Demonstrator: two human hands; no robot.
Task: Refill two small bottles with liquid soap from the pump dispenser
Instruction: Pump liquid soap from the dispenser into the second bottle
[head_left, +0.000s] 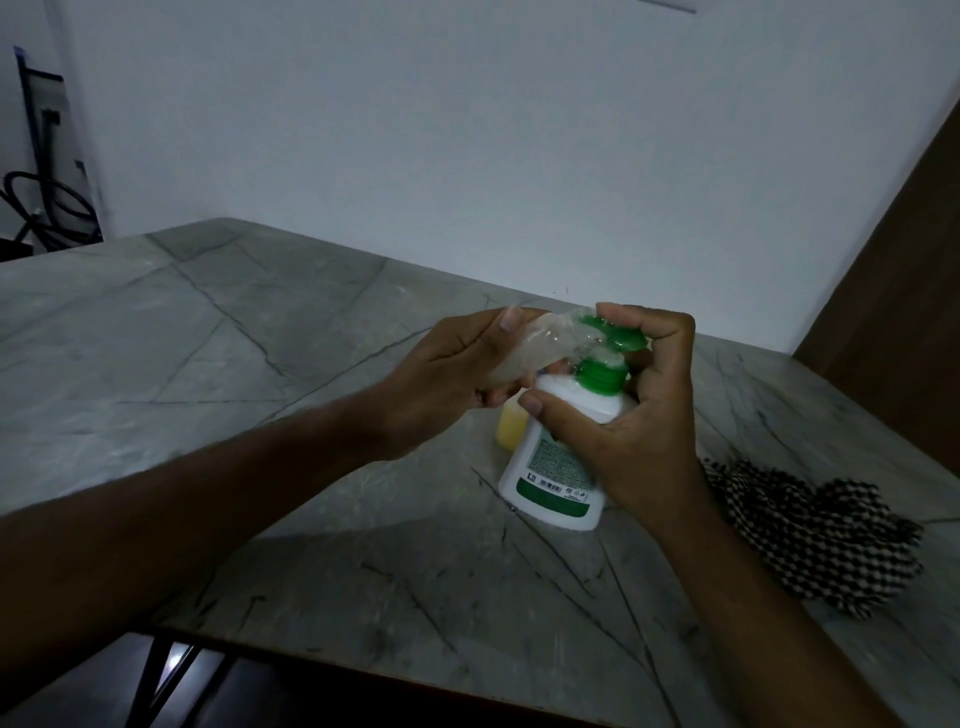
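Note:
A white pump dispenser (556, 467) with a green pump head (621, 338) stands on the marble table (260, 374), leaning away from me. My right hand (628, 415) grips its body, with the forefinger curled over the pump head. My left hand (457, 374) holds a small clear bottle (540, 345) tilted on its side, its mouth against the green spout. A small yellow bottle (509, 428) stands on the table behind the dispenser, mostly hidden by it and by my left hand.
A black-and-white checked cloth (821, 535) lies crumpled on the table to the right of the dispenser. A brown panel (904, 291) rises at the far right. The table's near edge runs across the bottom of the view.

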